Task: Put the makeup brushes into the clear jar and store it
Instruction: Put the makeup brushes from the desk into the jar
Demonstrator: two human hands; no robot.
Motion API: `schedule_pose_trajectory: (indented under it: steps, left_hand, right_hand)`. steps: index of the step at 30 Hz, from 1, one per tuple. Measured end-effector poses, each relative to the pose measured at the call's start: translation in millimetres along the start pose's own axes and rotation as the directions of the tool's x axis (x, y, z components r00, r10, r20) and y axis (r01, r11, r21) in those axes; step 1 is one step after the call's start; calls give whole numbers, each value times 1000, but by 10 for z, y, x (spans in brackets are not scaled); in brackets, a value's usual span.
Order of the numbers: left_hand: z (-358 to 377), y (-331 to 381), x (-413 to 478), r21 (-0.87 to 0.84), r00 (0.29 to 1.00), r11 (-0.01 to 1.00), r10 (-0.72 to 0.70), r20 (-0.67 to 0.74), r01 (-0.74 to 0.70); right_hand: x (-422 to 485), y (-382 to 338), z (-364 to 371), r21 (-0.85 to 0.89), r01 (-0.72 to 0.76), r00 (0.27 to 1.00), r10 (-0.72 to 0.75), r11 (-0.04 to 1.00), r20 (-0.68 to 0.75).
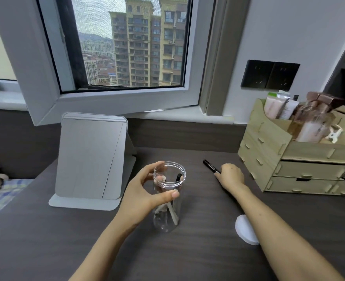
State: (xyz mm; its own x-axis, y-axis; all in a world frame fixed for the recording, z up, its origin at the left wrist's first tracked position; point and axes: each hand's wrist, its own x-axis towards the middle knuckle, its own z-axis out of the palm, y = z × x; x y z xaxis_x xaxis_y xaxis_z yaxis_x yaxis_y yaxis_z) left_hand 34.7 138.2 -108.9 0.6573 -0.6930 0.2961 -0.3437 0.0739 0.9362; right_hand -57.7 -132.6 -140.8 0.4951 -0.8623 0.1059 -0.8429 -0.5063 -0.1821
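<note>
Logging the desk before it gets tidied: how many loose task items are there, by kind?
Clear plastic jar: 1
White round lid: 1
Black slim brush on the desk: 1
Brushes inside the jar: at least 3, exact count unclear
Total: at least 6

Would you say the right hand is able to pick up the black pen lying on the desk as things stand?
Probably yes: the right hand already rests at the near end of the black pen, and nothing lies between them on the desk.
</note>
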Motion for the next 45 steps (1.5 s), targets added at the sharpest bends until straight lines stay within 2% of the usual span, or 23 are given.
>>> schedule_pose_trajectory:
  steps: [2,4,5,6,7,8,9,11,12,13,16,19,20,22,24,27,30,33,36,38,40,43,45]
  left_hand:
    - [8,8,10,1,1000,1000,0,3,0]
    - [9,13,16,4,1000,1000,-5,5,5]
    - [11,13,18,7,1000,1000,-5,7,5]
    - [15,15,21,9,1000,1000,-7,9,7]
    - [16,14,23,12,1000,1000,-11,13,11]
    - [17,15,26,16,1000,1000,-15,16,14]
    - [18,20,29,21,1000,1000,-17,18,17]
    - [17,33,38,28,1000,999,-18,24,17]
    - [16,37,41,29,999,999,-17,28,16]
    - [14,41,44,29,999,999,-15,32,14]
    - [11,46,39,30,999,1000,-6,35,5]
    - [12,39,38,41,999,999,-7,35,5]
    - [11,38,40,50,999,999,-9,34,7]
    - [8,30,47,60,999,998,-8,39,6]
    - [4,27,52,61,999,998,-5,45,3]
    - [7,14,60,54,999,998,-11,49,8]
    - [12,3,64,61,998,998,-11,56,8]
    - [8,5,65,60,999,998,-16,51,13]
    - [12,19,60,57,998,998,-12,60,8]
    - [23,22,59,52,998,999,-6,56,3]
    - [29,25,59,49,998,999,1,55,-4]
    - [31,26,56,36,998,999,8,56,-10]
    - [30,23,53,24,998,1000,9,56,-11]
  right_hand:
    - [-21,-35,-30,52,-15,1000,15,999,1]
    - [-65,-56,-87,327,-74,997,74,942,15]
    - [-123,-82,-159,570,-110,994,95,814,56]
    - [-203,-120,-256,802,-141,990,91,580,109]
    - [-293,-166,-365,940,-155,988,50,303,147]
    - [-409,-219,-500,985,-155,987,-29,74,157]
    - [-532,-277,-646,985,-152,983,-119,-79,142]
    - [-777,-408,-922,973,-95,961,-273,-211,35]
    - [-884,-480,-1033,976,-36,951,-309,-214,-33]
    - [-970,-544,-1118,984,52,942,-320,-168,-104]
    - [-1119,-701,-1238,928,338,886,-385,157,-258]
    - [-1137,-807,-1190,684,522,818,-525,510,-233]
    - [-1136,-834,-1175,584,555,806,-557,592,-202]
    - [-1121,-870,-1156,444,595,789,-591,669,-168]
    - [-1095,-885,-1162,450,600,785,-594,661,-175]
    - [-1097,-892,-1169,589,552,800,-575,591,-173]
    - [-1129,-885,-1147,551,594,777,-595,586,-204]
    - [-1147,-869,-1153,427,669,738,-608,608,-292]
    - [-1153,-883,-1153,215,754,651,-667,620,-362]
    - [-1158,-891,-1120,65,810,568,-752,583,-335]
    - [-1157,-892,-1087,22,839,531,-812,543,-243]
    - [-1116,-864,-1066,133,804,591,-802,580,-79]
    - [-1118,-818,-1096,313,746,633,-772,587,-62]
